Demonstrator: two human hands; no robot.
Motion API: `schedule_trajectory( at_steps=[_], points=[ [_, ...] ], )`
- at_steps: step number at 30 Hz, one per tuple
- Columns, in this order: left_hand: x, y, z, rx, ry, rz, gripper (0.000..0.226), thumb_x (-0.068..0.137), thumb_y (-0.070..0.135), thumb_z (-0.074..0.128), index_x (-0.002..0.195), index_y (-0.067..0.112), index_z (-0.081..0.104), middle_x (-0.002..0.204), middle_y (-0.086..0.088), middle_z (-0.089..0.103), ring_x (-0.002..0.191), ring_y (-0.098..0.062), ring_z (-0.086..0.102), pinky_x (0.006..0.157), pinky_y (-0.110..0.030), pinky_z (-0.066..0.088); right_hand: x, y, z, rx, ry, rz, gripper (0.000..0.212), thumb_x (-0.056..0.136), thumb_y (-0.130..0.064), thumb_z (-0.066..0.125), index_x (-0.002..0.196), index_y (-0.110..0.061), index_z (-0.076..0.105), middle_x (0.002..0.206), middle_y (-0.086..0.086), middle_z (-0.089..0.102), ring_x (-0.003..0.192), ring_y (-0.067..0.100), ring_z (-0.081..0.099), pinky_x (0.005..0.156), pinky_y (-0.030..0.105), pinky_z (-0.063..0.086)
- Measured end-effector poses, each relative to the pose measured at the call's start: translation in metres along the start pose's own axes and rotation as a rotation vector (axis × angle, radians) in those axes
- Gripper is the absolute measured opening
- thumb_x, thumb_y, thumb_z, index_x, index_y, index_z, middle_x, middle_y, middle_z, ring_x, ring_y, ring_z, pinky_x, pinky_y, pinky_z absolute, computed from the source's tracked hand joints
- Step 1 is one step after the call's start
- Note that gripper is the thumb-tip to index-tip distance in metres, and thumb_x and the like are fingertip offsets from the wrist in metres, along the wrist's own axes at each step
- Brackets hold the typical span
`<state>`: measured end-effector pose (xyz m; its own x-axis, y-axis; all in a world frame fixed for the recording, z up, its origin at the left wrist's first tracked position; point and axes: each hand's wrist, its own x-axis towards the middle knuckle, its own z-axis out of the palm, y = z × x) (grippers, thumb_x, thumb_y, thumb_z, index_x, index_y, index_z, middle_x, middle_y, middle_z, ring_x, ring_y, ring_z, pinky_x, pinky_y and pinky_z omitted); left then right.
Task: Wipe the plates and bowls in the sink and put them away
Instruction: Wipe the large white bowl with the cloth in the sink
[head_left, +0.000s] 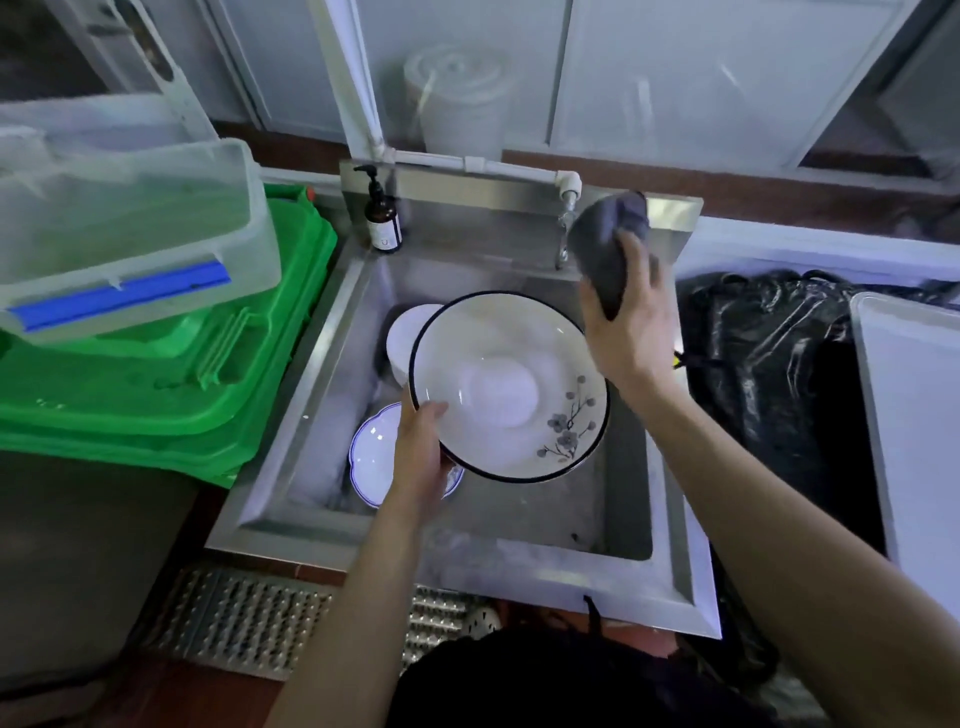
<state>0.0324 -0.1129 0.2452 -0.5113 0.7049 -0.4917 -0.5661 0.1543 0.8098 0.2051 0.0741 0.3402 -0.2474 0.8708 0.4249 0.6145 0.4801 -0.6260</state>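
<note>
Bowl (509, 387) tilted above sink (332, 291), gripped at rim by left hand (421, 457). Grey cloth (610, 249) clutched in raised right hand (631, 322). Risk: wet rim slipping, striking plates (376, 457) below.

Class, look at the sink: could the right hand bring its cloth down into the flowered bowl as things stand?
Probably yes. The right hand grips the grey cloth just above the flowered bowl, which the left hand holds tilted with its inside open towards the cloth; nothing lies between.
</note>
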Motion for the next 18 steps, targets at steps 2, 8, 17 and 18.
schedule_trajectory(
  at_steps=[2,8,17,18],
  points=[
    [-0.002,0.001,0.002,0.02,-0.052,0.018,0.048,0.093,0.021,0.054,0.14,0.019,0.064,0.129,-0.006,0.075,0.109,-0.027,0.072,0.08,-0.037,0.057,-0.016,-0.012,0.036,-0.269,-0.187,-0.234,0.058,0.103,-0.049,0.06,0.154,-0.024,0.051,0.155,0.018,0.042,0.141,0.037,0.042,0.116,0.052,0.038],
    [0.007,0.002,-0.01,-0.09,-0.011,-0.031,0.044,0.094,0.019,0.055,0.136,0.008,0.066,0.119,-0.014,0.076,0.102,-0.026,0.074,0.08,-0.035,0.057,-0.085,-0.033,0.093,-0.287,-0.621,-0.362,0.052,0.101,-0.049,0.05,0.143,-0.022,0.062,0.134,0.012,0.054,0.12,0.039,0.049,0.101,0.056,0.046],
    [0.007,-0.008,-0.03,-0.045,-0.012,0.004,0.041,0.088,0.023,0.057,0.128,0.011,0.061,0.102,-0.009,0.068,0.087,-0.028,0.06,0.061,-0.031,0.047,-0.051,0.009,0.091,-0.287,-0.697,-0.346,0.066,0.088,-0.009,0.062,0.152,-0.021,0.058,0.157,0.015,0.052,0.141,0.045,0.048,0.119,0.056,0.038],
    [0.006,-0.008,-0.026,-0.04,-0.032,0.006,0.04,0.087,0.026,0.058,0.124,0.012,0.061,0.102,-0.009,0.067,0.089,-0.032,0.058,0.062,-0.032,0.047,-0.058,-0.01,0.104,-0.241,-0.707,-0.299,0.074,0.085,-0.008,0.056,0.157,-0.021,0.053,0.163,0.018,0.045,0.149,0.046,0.041,0.123,0.059,0.033]
  ],
)
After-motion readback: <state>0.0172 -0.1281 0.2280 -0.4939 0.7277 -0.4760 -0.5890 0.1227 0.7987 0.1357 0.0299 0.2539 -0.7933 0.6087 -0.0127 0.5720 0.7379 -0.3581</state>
